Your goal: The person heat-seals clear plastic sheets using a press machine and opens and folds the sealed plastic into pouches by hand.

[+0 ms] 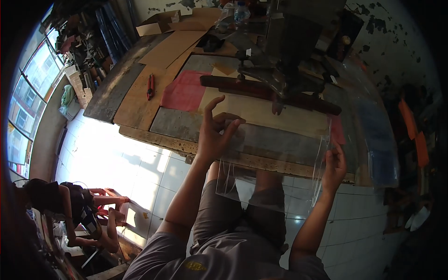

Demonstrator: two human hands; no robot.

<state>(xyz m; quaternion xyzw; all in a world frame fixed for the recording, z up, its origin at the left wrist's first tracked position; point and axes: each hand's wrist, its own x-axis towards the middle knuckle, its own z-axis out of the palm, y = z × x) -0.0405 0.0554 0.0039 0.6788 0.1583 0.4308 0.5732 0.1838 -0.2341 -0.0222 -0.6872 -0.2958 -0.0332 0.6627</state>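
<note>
A clear plastic sheet spans the space between my hands. Its lower part hangs over the table's front edge, above my legs. My left hand pinches the sheet's left side between thumb and fingers, with the index finger raised. On the right side, my right hand has its fingers closed on the sheet's edge. The sheet's far edge lies over a cream-coloured strip, just below the dark red bar of a press-like machine.
Pink cloth lies left of the cream strip. A red cutter rests on brown board. Cardboard sits at the back left, clear-and-blue plastic at the right. Another person sits at lower left.
</note>
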